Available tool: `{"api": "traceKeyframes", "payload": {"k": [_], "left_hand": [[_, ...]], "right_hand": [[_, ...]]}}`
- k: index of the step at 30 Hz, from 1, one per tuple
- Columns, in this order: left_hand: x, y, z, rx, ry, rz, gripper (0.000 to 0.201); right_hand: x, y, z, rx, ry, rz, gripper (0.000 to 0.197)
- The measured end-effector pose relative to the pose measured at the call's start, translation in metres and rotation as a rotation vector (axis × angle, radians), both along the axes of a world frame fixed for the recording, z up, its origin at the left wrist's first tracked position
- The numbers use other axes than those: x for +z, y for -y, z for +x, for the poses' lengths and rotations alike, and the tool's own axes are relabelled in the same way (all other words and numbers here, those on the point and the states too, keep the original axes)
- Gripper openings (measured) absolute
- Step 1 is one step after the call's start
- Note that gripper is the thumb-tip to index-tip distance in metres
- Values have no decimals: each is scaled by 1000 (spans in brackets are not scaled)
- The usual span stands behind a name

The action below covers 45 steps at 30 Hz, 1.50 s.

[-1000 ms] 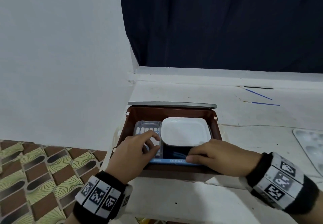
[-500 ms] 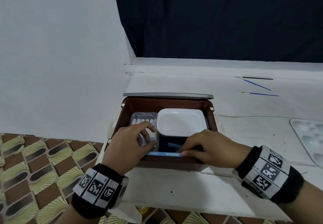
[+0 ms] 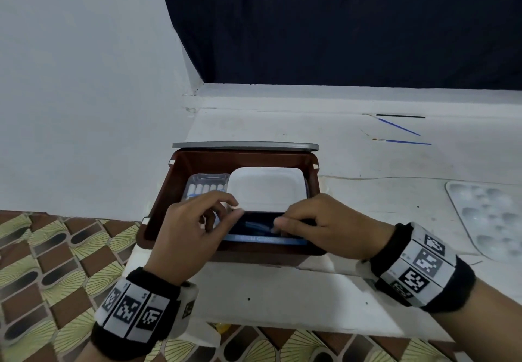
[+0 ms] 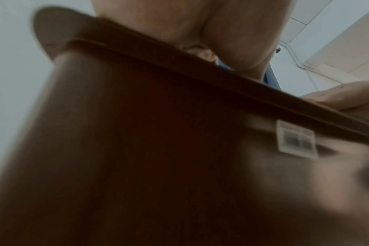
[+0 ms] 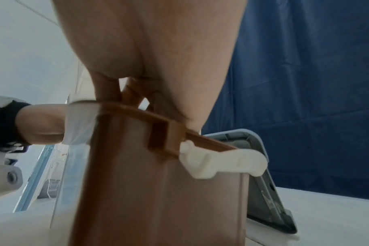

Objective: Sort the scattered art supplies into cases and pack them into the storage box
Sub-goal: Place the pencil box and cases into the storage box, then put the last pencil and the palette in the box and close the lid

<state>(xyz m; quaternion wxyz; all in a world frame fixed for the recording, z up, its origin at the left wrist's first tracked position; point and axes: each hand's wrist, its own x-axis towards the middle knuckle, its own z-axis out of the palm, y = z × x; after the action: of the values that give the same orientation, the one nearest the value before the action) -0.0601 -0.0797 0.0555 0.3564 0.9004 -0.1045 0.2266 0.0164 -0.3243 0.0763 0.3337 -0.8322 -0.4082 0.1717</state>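
Note:
A brown storage box (image 3: 243, 159) stands open on the white ledge, with its grey lid (image 3: 245, 145) propped behind it. Inside lie a clear case of white sticks (image 3: 207, 183) at the left and a white square container (image 3: 265, 189) at the right. A blue pencil box (image 3: 262, 239) sits along the front wall. My left hand (image 3: 236, 209) curls over the pencil box's left corner with thumb and forefinger pinched there. My right hand (image 3: 278, 226) pinches its right part. From the left wrist, the box wall (image 4: 158, 149) hides the fingertips.
Three thin paintbrushes (image 3: 401, 127) lie on the ledge at the far right. A white paint palette (image 3: 491, 217) lies at the right edge. A white latch (image 5: 223, 161) hangs on the box's side. The patterned floor (image 3: 56, 262) drops off to the left, below a white wall.
My left hand's fingers have drawn up off the clear case to the pencil box's left corner. My right hand's fingers have curled tighter on the pencil box. The pencil box has stayed in place.

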Motion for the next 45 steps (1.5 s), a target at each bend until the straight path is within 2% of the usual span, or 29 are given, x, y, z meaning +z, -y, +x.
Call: {"api": "traceKeyframes", "payload": {"k": [3,9,14,20,26,30,33,37,41,45], "left_hand": [[7,27,3,1,-3,6,14],[23,106,17,58,17,-94,11],[26,174,42,161,26,-181,15],[17,264,65,78,-26,-388,26],[1,313,121,3,-205,-426,17],[-4,325,184,7,-286,-351,15],[-20,335,243,41,-359,-245,28],[-41,344,322,87,-472,-84,37],[-55,335,402,162,-577,63,40],[-65,326,462,161,-713,334,47]], "right_hand": [[4,21,-1,-51,-13,149,26],[14,87,16,-109,73,318,22],[9,163,42,-228,79,355,14],[-3,254,64,-363,60,352,6],[-7,319,114,-453,58,260,4],[-16,345,159,-510,48,161,2],[-27,359,198,-545,46,89,1],[-42,367,250,-525,139,-32,6],[-57,369,300,-475,219,-268,28],[-69,369,343,-488,217,-514,46]]}}
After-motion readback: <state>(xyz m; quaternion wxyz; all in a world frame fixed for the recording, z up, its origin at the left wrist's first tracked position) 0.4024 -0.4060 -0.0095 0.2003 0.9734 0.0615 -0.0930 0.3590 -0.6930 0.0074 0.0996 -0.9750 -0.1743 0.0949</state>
